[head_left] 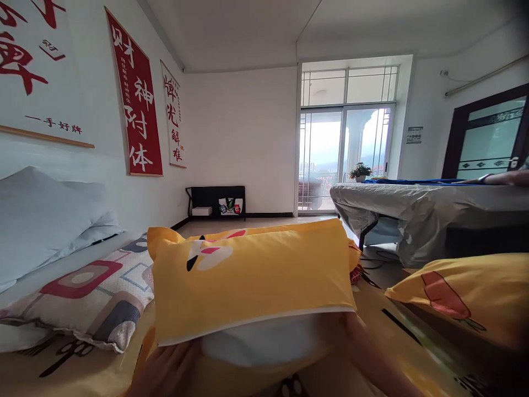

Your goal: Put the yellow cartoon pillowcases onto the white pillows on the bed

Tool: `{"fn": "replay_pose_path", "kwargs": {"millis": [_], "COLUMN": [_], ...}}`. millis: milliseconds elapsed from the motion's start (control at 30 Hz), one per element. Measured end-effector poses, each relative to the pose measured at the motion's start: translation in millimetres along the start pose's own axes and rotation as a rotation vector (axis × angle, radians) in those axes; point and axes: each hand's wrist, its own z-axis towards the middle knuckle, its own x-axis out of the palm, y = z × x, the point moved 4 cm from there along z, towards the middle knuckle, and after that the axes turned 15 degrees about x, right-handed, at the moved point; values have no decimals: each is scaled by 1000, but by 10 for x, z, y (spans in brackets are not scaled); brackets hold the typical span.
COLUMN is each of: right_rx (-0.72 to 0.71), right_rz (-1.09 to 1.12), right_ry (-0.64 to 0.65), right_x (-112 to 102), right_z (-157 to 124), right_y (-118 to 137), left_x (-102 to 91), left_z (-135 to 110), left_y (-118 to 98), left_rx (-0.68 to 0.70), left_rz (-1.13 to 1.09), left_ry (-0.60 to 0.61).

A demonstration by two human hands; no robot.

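Note:
A yellow pillowcase [281, 264] with a cartoon face print stands in front of me, its white-edged opening toward me. Inside that opening shows a white pillow [260, 342], partly covered by the case. At the lower left corner of the opening, my left hand [169, 366] is closed on the hem, its fingertips partly hidden under the fabric. My right hand [351, 328] reaches to the right corner of the opening; its fingers are in shadow and hidden by the case.
A patterned pillow [99, 292] lies to the left, near white pillows [49, 204]. Another yellow pillow [487, 292] with a carrot print is on the right. Behind it stands a table [372, 198] under a plastic cover, with another person's hand [508, 177] at its far right.

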Motion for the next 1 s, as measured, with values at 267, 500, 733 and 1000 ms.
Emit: {"fn": "replay_pose_path", "kwargs": {"millis": [267, 500, 733, 1000], "right_rx": [-406, -821, -676, -575], "right_rz": [-324, -562, -528, -550], "right_ry": [-22, -6, -293, 71], "right_x": [-88, -164, -699, -789], "right_z": [-198, 134, 852, 801], "right_y": [45, 243, 938, 948], "left_x": [-206, 26, -379, -89], "left_z": [-36, 113, 415, 666], "left_y": [166, 455, 1396, 1335], "left_rx": [65, -187, -1110, -635], "left_rz": [-109, -382, -295, -939], "left_ry": [-35, -93, -555, 315]}}
